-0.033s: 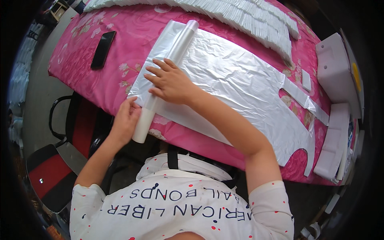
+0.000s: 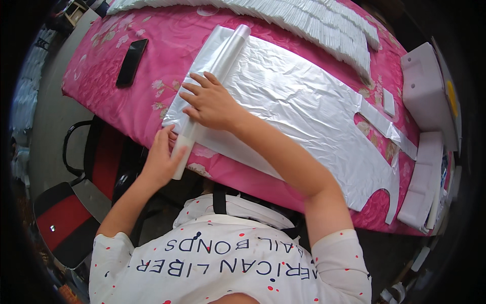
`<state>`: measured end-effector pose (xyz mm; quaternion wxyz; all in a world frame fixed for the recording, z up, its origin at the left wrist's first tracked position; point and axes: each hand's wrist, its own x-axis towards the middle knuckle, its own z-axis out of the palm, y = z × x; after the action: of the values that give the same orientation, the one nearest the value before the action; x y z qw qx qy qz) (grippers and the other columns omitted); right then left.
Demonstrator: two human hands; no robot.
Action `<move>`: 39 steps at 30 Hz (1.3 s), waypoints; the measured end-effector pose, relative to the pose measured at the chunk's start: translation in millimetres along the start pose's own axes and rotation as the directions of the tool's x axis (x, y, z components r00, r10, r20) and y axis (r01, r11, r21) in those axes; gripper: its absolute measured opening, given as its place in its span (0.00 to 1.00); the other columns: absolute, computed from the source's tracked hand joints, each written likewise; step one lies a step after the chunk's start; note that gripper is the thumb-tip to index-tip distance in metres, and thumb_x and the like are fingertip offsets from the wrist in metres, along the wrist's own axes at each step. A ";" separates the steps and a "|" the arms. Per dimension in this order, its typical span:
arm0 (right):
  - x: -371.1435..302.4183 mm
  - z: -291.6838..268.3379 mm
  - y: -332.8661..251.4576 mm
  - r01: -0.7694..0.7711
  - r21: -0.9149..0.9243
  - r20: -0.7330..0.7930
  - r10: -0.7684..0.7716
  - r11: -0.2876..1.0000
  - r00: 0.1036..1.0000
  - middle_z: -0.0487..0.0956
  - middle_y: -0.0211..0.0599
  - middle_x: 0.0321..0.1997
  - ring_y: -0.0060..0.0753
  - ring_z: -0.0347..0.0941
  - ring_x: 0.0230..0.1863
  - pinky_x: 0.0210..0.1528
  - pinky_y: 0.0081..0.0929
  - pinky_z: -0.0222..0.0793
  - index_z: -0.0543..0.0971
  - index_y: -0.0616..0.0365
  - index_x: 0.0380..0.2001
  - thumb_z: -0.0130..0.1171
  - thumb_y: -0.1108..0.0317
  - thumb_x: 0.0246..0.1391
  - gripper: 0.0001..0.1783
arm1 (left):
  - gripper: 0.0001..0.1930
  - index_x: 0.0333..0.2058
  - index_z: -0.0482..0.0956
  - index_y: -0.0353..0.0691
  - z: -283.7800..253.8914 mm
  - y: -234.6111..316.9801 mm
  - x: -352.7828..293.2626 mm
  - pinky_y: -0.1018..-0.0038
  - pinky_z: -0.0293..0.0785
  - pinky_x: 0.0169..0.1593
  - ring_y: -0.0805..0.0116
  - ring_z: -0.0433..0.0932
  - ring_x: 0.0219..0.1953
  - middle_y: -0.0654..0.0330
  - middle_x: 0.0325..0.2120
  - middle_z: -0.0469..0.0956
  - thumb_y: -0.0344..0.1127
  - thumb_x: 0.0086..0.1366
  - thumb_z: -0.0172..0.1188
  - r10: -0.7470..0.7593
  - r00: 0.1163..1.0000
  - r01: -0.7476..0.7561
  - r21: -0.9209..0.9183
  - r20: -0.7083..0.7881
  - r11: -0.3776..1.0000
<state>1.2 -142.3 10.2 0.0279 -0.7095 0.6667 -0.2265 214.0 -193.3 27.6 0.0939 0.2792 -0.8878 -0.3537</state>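
A thin, shiny whitish plastic sheet (image 2: 288, 101) lies spread over the table, with rounded cut-outs and strap-like strips at its right end, like a disposable apron. Across its left part rests a pale translucent tube (image 2: 230, 54), its near end jutting past the table edge. My right hand (image 2: 215, 105) lies open on the tube, fingers spread toward the sheet's left margin. By the tube's near end is my left hand (image 2: 161, 161), its fingers stretched toward the sheet's near-left corner and its thumb apart, against the tube. The left fingertips are partly hidden.
A pink flowered cloth (image 2: 101, 96) covers the table. A black phone (image 2: 131, 63) lies at left, and stacked folded white plastic pieces (image 2: 314, 28) line the far side. White foam boxes (image 2: 428, 86) stand at right; a small white piece (image 2: 388, 102) lies nearby. A red-and-black chair (image 2: 66, 218) stands at left.
My right hand has shifted slightly left and away from me on the tube. The left hand's thumb has moved out over the tube's near end. The sheet looks unchanged.
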 end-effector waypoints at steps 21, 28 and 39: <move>-74.1 -96.6 -15.9 0.117 0.986 0.047 0.874 -0.118 0.483 0.71 0.39 0.32 0.28 0.71 0.31 0.34 0.27 0.72 0.61 0.65 0.45 0.62 0.67 0.43 0.28 | 0.29 0.54 0.60 0.36 41.8 88.4 15.5 0.77 0.70 0.36 0.74 0.74 0.31 0.56 0.38 0.73 0.47 0.59 0.53 0.065 0.777 0.469 -0.645 0.626 0.603; -113.4 -56.9 -4.2 0.089 0.994 0.031 0.952 -0.061 0.305 0.71 0.40 0.34 0.28 0.72 0.32 0.33 0.26 0.71 0.62 0.67 0.45 0.62 0.68 0.43 0.28 | 0.24 0.49 0.64 0.35 71.5 97.1 17.8 0.78 0.70 0.28 0.74 0.72 0.23 0.60 0.24 0.72 0.50 0.64 0.45 -0.125 0.691 0.575 -0.437 0.712 0.691; -233.0 -123.6 106.5 -0.277 0.955 -0.062 0.985 0.104 0.160 0.77 0.32 0.35 0.16 0.68 0.30 0.31 0.13 0.65 0.73 0.58 0.42 0.56 0.63 0.52 0.15 | 0.36 0.43 0.70 0.32 47.3 51.7 -17.5 0.78 0.67 0.24 0.74 0.69 0.17 0.61 0.18 0.69 0.63 0.51 0.56 0.008 0.226 0.871 -0.206 0.974 0.446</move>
<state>-144.6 101.9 18.4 0.1726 -0.0007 0.6869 -0.7060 189.0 -125.6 28.7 -0.4077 0.2472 -0.4024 -0.7815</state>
